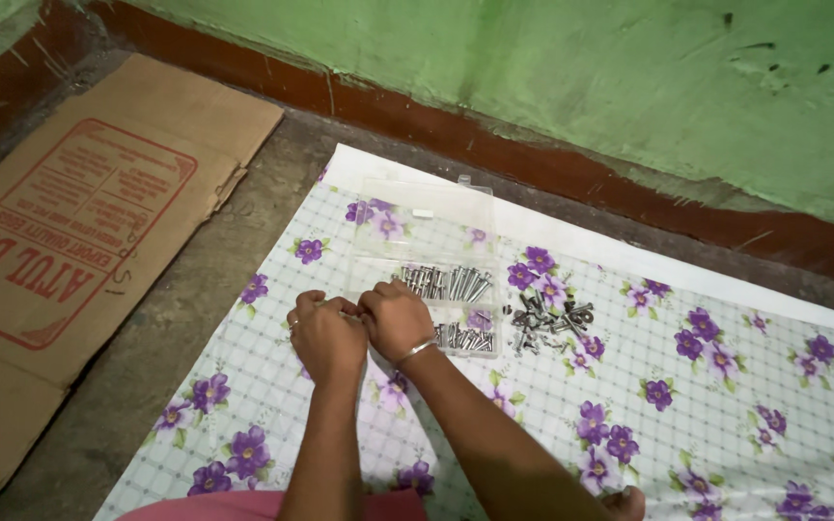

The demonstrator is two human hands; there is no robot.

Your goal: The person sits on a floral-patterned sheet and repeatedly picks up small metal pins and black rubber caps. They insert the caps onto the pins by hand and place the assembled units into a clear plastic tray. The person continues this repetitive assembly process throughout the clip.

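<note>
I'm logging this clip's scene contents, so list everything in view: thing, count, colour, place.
organiser box: one, clear plastic, lid open, on the sheet near the wall
bolts in the box: many, silver, in its compartments
loose hardware pile: one heap, silver and dark, on the sheet right of the box
floral sheet: one, white with purple flowers, spread on the floor
cardboard: one flattened piece, brown with red print, on the floor at left
wall: green, with a red-brown base strip
pink cloth: one patch, bottom edge
bangle: one, silver, on the right wrist
left hand: closed, fingers meeting the right hand at the box's near edge
right hand: closed, beside the left; what they pinch is hidden
</note>
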